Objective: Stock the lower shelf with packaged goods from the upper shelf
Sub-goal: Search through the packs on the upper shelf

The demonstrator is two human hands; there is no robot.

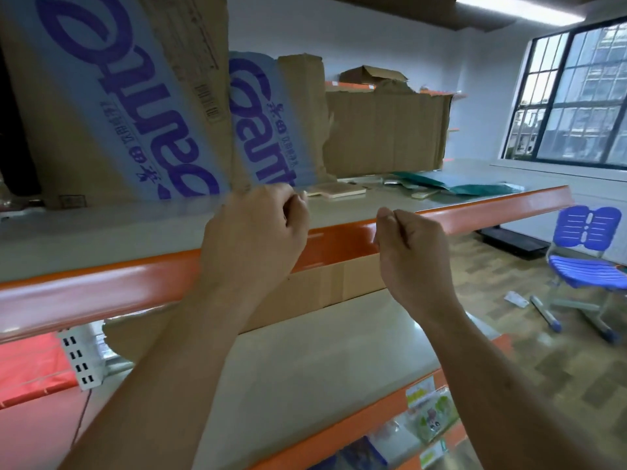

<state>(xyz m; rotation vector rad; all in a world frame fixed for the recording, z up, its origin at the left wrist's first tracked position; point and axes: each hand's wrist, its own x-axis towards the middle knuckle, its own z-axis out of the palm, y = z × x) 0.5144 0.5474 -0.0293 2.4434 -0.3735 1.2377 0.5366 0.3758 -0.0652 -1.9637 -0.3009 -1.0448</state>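
Head view: the left hand (254,228) is reaching up to the upper shelf (101,232), its fingers curling tight at the bottom corner of the smaller purple-printed carton (264,123). Whether they are pinching the cardboard cannot be told. The right hand (410,245) is hovering in front of the shelf's orange rim, its fingers folding into a loose fist and holding nothing.

The smaller carton is standing just beside a larger purple-printed carton (118,96), with a torn plain brown box (383,130) behind it. Green packets (458,186) and a pale flat packet (336,191) are lying farther along the same shelf.

On the lower shelf (322,337), a brown cardboard box (325,283) is sitting at the back. A blue chair (583,252) is standing on the floor at the right.
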